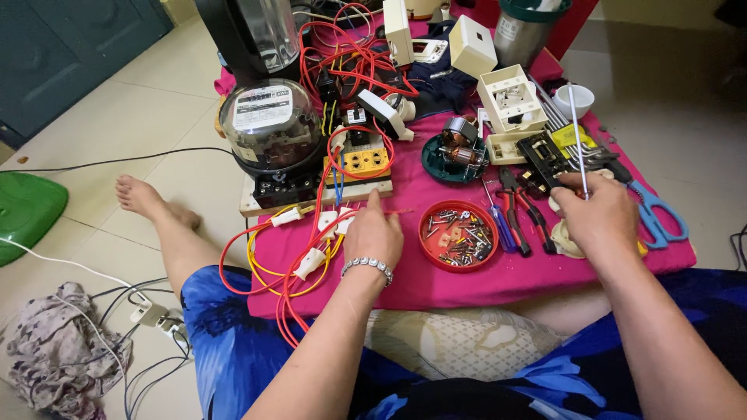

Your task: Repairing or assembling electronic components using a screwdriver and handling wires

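Near the cloth's (467,288) right edge, my right hand (597,219) pinches a thin, stiff, light rod (576,132) low down; my left hand (373,233) pinches a limp red wire (393,211).

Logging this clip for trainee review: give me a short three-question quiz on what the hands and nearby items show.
1. True or false: the right hand holds a thin metal rod upright.
2. What does the left hand touch? A) scissors B) a red wire on the pink cloth C) the white cup
3. What fills the round red dish between the hands?

Key: 1 true. 2 B. 3 small screws and metal bits.
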